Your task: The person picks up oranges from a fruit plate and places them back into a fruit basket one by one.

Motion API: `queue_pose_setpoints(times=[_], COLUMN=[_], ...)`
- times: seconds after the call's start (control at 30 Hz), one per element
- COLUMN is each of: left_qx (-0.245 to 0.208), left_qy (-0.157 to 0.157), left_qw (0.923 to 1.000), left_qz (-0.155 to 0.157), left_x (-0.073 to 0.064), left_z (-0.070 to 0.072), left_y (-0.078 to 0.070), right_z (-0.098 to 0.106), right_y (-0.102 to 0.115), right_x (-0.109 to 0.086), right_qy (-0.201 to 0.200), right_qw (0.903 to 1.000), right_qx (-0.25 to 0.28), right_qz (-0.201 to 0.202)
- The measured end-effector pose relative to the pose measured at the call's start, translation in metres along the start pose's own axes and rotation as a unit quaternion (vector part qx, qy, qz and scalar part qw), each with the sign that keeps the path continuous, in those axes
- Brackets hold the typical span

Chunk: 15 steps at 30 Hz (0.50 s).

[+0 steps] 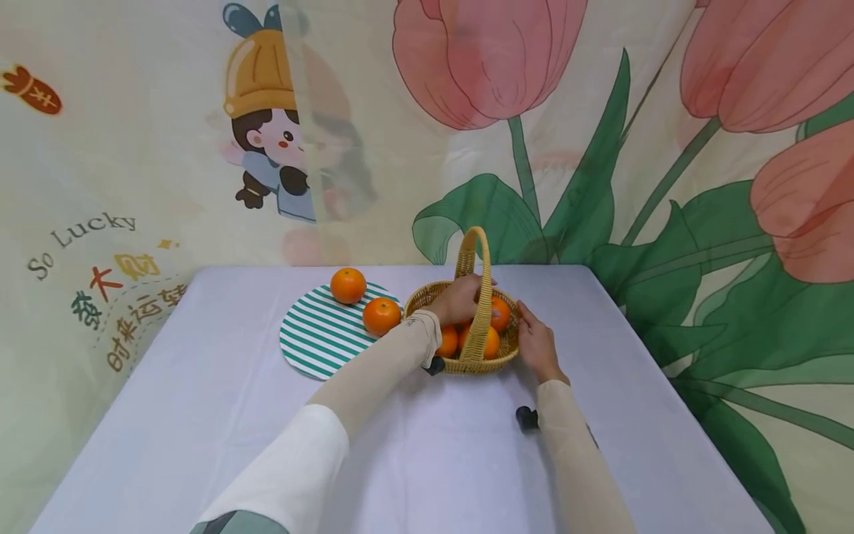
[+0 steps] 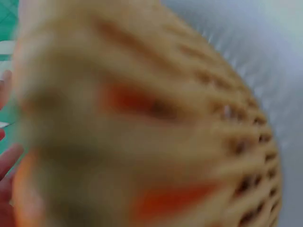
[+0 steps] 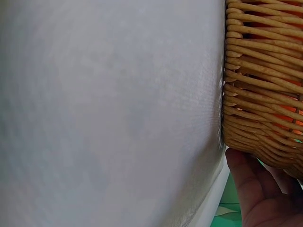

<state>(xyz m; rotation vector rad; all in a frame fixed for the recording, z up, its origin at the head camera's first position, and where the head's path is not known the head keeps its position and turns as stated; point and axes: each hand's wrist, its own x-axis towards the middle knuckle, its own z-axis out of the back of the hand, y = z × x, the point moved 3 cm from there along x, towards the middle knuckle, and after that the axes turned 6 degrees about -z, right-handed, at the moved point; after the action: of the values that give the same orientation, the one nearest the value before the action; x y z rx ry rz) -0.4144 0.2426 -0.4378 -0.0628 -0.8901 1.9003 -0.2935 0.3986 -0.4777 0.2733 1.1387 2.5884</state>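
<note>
A wicker basket (image 1: 480,365) with a tall arched handle holds several oranges (image 1: 490,343). My left hand (image 1: 459,298) reaches over its near left rim, beside the handle and above the fruit. In the left wrist view its fingers (image 2: 9,161) show at the left edge, next to a blurred orange (image 2: 28,194); I cannot tell whether they grip it. On the basket's right side rests my right hand (image 1: 537,343), its fingers extended along the outer wall. The right wrist view shows that hand (image 3: 265,194) at the woven side (image 3: 265,94).
Left of the basket lies a round green-and-white striped placemat (image 1: 313,334). Two more oranges sit on it, one at the back (image 1: 348,285) and one close to the basket (image 1: 382,317). A white cloth covers the table (image 1: 440,460); a printed curtain (image 1: 373,133) hangs behind.
</note>
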Motion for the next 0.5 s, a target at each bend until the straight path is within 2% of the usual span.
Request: queue_pose_setpoints(times=[0.07,0.17,0.3,0.4,0.5], left_qx=[-0.007,0.002,-0.021,-0.044,-0.049], left_qy=[-0.012,-0.022,-0.044,-0.072,-0.094], left_qw=[0.9999,0.9997,0.9975,0.994,0.9914], left_qz=[-0.001,0.013,0.051,0.069,0.076], left_x=[-0.005,-0.016,-0.035,-0.048,-0.062], left_z=[0.006,0.017,0.038,0.056,0.073], left_y=[0.002,0.004,0.003,0.006,0.013], right_z=[-0.003,-0.007,-0.008,-0.006,-0.003], right_y=[0.0,0.0,-0.001,-0.003,-0.004], right_x=[0.0,-0.002,-0.004,-0.003,-0.002], right_qy=[0.002,0.01,0.022,0.017,0.012], right_qw=[1.0,0.9999,0.9997,0.9998,0.9999], right_qx=[-0.001,0.002,0.006,0.006,0.004], right_qz=[0.005,0.005,-0.001,-0.001,-0.002])
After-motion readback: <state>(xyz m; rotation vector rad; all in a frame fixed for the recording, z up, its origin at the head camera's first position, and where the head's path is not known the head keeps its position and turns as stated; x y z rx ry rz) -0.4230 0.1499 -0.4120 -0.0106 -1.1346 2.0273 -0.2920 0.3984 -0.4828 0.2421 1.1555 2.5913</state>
